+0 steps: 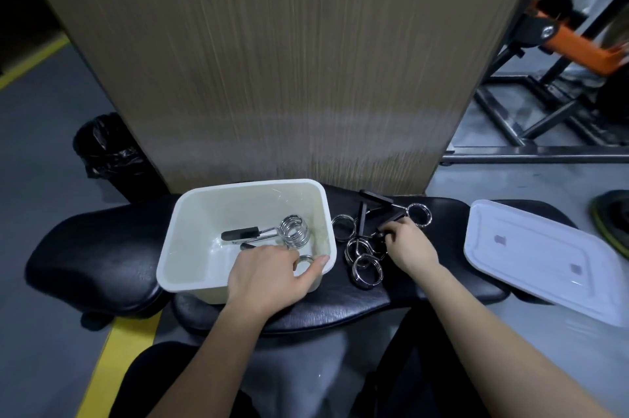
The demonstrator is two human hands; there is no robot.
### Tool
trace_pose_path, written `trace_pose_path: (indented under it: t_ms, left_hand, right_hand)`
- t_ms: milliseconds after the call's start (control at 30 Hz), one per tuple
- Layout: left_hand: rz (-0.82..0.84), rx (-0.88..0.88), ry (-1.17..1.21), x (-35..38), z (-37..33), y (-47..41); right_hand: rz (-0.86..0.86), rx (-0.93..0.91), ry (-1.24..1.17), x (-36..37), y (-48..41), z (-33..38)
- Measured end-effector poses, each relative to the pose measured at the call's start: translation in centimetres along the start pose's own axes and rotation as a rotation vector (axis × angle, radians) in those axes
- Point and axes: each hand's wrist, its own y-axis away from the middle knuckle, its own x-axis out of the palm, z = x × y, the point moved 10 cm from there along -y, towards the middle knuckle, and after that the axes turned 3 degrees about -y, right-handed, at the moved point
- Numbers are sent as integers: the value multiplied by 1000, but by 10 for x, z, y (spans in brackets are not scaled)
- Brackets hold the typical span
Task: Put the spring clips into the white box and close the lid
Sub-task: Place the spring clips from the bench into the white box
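Okay, head view only. White box sits open on the black padded table, about 11 o'clock from frame centre-bottom. One spring clip lies inside it, coil at 3 o'clock, black handles at 9. Left hand reaches over the box's near wall, fingers curled around a second clip in the box's near-right corner; grip partly hidden, thumb along the rim. Pile of clips just right of the box, at its 3 o'clock, coils and black handles tangled. Right hand rests on the pile, fingertips pinching a black handle. Lid lies flat, well apart at 3 o'clock, overhanging the table's right end. Black bin at 10 o'clock, on the floor.
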Motion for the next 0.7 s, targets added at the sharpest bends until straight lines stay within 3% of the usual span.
trace_pose_path:
  t_ms: [200,367,467,567,700]
  left_hand:
    - [-11,-27,25,0,3,1]
    - [8,-22,28,5,5,-3]
    - [11,-6,12,5,4,-2]
    - [13,-4,-4,4,3,-1]
    - [19,-19,-11,5,4,-2]
  right_hand:
    - [-59,2,115,-33,-10,14]
    - [192,40,236,-6,-19,15]
    - [63,8,199,-1,-18,11]
    - [-136,-192,286,-17,-7,26]
    - [-390,-376,172,-71,21,49]
